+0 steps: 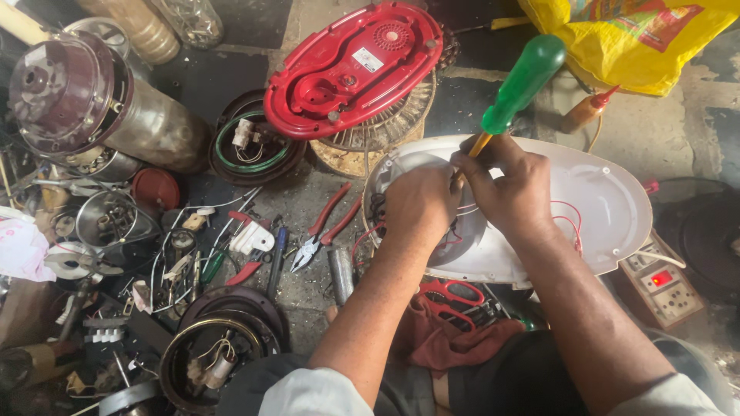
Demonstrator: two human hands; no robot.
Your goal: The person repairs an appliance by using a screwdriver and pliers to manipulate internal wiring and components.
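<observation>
Cluttered floor: right hand (pixel 515 189) grips green screwdriver (pixel 518 86), left hand (pixel 420 202) pinches wires inside white housing (pixel 609 200), pliers (pixel 324 231) nearby.

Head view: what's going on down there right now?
A person sits over a white oval housing lying open side up. The right hand grips a green-handled screwdriver, tip down inside the housing, while the left hand presses in beside it among red wires. A red oval cover lies beyond the housing, red-handled pliers to its left, red scissors in front.
</observation>
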